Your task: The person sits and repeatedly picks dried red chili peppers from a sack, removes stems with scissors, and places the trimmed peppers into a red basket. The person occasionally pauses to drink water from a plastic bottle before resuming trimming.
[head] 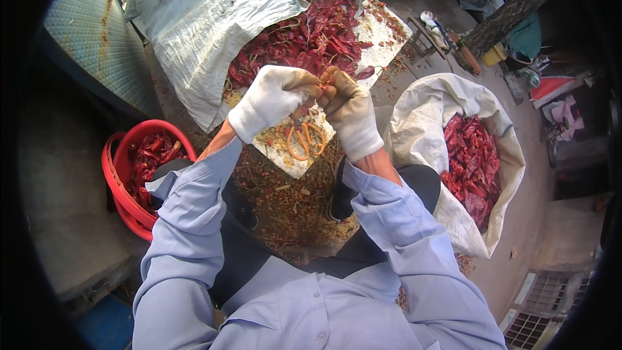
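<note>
My left hand, in a white knit glove with stained fingertips, pinches a dried red chili pepper that is mostly hidden by the fingers. My right hand, gloved the same way, meets it fingertip to fingertip. A small red piece shows at the right fingers. Just below the hands, orange-handled scissors lie on a white board strewn with seeds and bits. Beyond the hands, a heap of dried red chilies spills from a white woven sack.
To the left stands a red plastic bucket holding chilies. On the right, an open woven sack contains more. Stems and scraps litter the ground between my feet. A wooden post and a metal sheet stand farther off.
</note>
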A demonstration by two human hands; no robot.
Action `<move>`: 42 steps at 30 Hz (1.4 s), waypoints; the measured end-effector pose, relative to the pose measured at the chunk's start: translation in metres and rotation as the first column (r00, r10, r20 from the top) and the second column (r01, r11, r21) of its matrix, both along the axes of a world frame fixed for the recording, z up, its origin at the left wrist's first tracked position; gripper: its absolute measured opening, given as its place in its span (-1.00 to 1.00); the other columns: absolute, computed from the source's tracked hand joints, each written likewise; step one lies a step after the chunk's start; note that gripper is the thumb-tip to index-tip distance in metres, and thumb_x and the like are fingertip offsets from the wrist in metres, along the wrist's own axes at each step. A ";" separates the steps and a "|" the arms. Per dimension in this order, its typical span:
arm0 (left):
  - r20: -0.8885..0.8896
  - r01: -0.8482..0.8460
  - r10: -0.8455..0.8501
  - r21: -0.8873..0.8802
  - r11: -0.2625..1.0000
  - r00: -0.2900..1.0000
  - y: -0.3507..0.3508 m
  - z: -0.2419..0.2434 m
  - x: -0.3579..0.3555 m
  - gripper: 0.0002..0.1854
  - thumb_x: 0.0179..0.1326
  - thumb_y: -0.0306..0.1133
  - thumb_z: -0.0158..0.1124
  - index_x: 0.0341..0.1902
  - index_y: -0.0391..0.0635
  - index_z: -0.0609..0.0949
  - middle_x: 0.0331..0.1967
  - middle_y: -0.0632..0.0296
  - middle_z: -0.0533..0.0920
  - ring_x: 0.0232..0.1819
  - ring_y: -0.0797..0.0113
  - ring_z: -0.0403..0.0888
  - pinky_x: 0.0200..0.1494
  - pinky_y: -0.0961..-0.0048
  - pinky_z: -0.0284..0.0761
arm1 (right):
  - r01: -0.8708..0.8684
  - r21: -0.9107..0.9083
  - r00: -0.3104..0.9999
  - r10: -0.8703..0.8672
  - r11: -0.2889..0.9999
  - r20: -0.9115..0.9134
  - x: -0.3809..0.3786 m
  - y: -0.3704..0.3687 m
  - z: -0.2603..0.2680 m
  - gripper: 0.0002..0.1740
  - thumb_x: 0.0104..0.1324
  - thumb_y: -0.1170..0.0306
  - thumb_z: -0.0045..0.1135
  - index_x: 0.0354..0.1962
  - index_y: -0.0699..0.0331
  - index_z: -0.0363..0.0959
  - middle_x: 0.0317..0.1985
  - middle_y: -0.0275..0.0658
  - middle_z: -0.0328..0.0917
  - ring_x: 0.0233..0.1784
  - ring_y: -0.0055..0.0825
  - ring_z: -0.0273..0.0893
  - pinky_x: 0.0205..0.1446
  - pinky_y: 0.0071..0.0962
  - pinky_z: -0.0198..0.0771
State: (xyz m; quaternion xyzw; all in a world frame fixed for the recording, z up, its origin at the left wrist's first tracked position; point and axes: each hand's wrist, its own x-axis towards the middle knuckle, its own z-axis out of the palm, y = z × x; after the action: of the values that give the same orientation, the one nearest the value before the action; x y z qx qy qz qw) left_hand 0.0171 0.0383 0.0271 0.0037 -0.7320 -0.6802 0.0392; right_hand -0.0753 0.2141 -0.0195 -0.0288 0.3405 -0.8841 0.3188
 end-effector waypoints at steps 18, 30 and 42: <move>-0.013 -0.090 0.089 -0.208 0.974 0.996 -0.025 0.005 -0.003 -0.80 0.42 -0.49 0.31 0.04 -0.27 0.75 -0.29 0.26 0.78 -0.49 0.60 0.65 -0.47 0.60 0.57 | 0.682 0.731 0.396 0.827 0.026 -0.399 -0.022 -0.024 -0.096 -0.65 0.23 0.13 0.35 -0.14 0.16 0.79 -0.21 0.04 0.76 -0.05 0.01 0.73 0.09 -0.09 0.57; 0.000 -0.156 0.171 -0.412 0.898 0.985 -0.038 -0.007 -0.009 -0.77 0.38 -0.49 0.31 0.04 -0.28 0.74 -0.24 0.19 0.80 -0.48 0.51 0.70 -0.43 0.52 0.64 | 0.523 0.782 0.618 0.481 0.340 -0.622 -0.035 -0.016 -0.097 -0.79 0.29 0.41 0.27 -0.18 0.30 0.76 -0.26 -0.09 0.80 -0.17 -0.24 0.79 -0.02 -0.27 0.62; -0.004 -0.052 0.053 -0.271 0.961 0.999 -0.024 -0.011 -0.011 -0.59 0.27 -0.46 0.50 0.19 -0.22 0.70 -0.21 0.27 0.79 -0.45 0.63 0.59 -0.37 0.55 0.54 | -0.125 0.321 0.952 0.204 0.939 -0.226 -0.011 -0.013 -0.028 -0.69 0.44 0.51 0.22 0.07 0.51 0.49 -0.18 -0.12 0.72 -0.21 -0.33 0.77 -0.08 -0.37 0.70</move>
State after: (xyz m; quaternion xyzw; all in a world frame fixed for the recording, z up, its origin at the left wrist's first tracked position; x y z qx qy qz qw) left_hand 0.0058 0.0144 0.0156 0.0189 -0.8178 -0.5724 0.0562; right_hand -0.0867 0.2012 -0.0475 -0.1221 0.5065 -0.7801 0.3463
